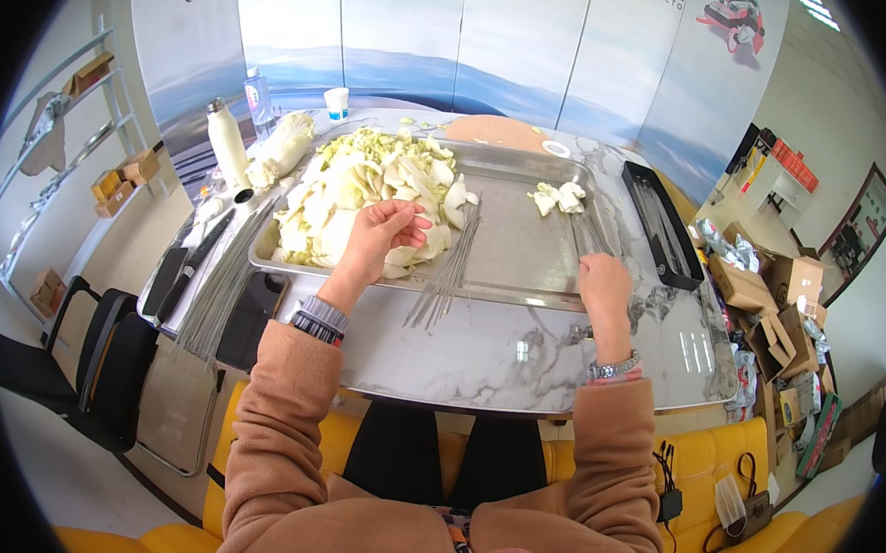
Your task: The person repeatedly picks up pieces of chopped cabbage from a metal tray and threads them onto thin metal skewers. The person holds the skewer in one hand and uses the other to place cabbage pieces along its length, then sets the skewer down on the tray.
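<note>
My left hand (387, 232) is raised over the near side of a heap of cut napa cabbage (373, 171), its thumb against its curled fingers. Whether something small is pinched there cannot be made out. The heap fills the left part of a steel tray (521, 228). My right hand (606, 283) makes a fist at the tray's near right corner; its inside is hidden. Just beyond it, several thin metal skewers (594, 235) bear cabbage pieces (560, 198) at their far ends. A bundle of bare skewers (451, 266) leans across the tray's front rim, between my hands.
Left of the tray are more skewers (224, 287), a knife (192, 267), a phone (253, 323), a whole napa cabbage (288, 144) and bottles (226, 141). A paper cup (336, 103) and round board (496, 131) stand behind. A black box (660, 228) holding skewers lies right.
</note>
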{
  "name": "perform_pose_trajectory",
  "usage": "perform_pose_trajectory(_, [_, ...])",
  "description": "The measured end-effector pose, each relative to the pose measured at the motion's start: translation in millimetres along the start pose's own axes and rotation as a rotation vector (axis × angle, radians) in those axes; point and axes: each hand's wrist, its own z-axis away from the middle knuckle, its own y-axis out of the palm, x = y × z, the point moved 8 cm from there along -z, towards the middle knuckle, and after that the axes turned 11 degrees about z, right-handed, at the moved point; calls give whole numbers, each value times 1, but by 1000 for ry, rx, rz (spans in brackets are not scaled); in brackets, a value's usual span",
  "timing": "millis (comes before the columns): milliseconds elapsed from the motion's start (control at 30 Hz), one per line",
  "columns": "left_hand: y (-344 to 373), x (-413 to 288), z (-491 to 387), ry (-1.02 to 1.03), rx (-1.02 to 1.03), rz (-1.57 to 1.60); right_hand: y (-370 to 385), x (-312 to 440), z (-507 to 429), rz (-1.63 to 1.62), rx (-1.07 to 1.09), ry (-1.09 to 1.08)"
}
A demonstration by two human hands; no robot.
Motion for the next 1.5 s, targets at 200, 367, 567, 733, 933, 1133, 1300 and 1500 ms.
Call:
perform_pose_trajectory(200, [-1,1,0,-4,1,3,1,-6,-2,33,-17,39])
perform_pose_trajectory(367, [-3,2,-1,-9,-8,8,1,-10,-4,23,-87,14])
perform_pose_trajectory(567, [-3,3,-1,-9,-4,13,-8,6,-1,-3,-47,-72])
perform_pose_trajectory(733, [-5,3,-1,-16,-15,-1,-2,9,2,38,-29,-107])
perform_pose_trajectory(933, [-5,3,-2,-20,-26,-1,0,-1,6,85,-36,-40])
perform_pose_trajectory(1133, [-5,4,-1,-27,-17,-12,-12,1,7,45,-48,3])
perform_pose_trajectory(1300, [-5,2,0,-13,-19,-20,-25,7,10,43,-67,-35])
perform_pose_trajectory(1500, [-5,0,0,14,-47,-57,-30,11,13,140,-163,-64])
